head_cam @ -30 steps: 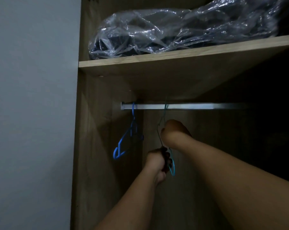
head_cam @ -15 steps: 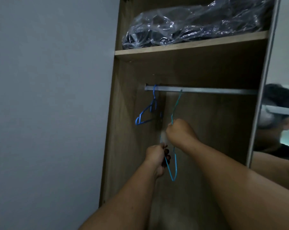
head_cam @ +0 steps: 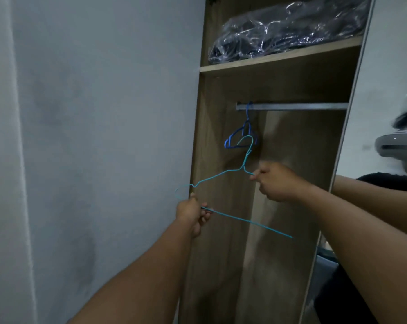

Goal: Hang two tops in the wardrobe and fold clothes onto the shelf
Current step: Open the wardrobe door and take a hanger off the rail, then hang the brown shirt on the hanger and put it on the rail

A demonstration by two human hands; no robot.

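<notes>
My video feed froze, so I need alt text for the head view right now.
Both hands hold a teal wire hanger off the rail: the left hand grips its left end, the right hand its right shoulder. A dark blue hanger hangs on the rail, below a shelf bearing a plastic-wrapped bundle.

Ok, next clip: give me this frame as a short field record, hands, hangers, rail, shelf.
left hand: grips the teal hanger's lower left end
right hand: pinches its shoulder near the neck
teal hanger: off the rail, held in front of the wardrobe
blue hanger: hooked on rail
rail: otherwise bare where visible
shelf: holds a plastic-wrapped bundle
</notes>
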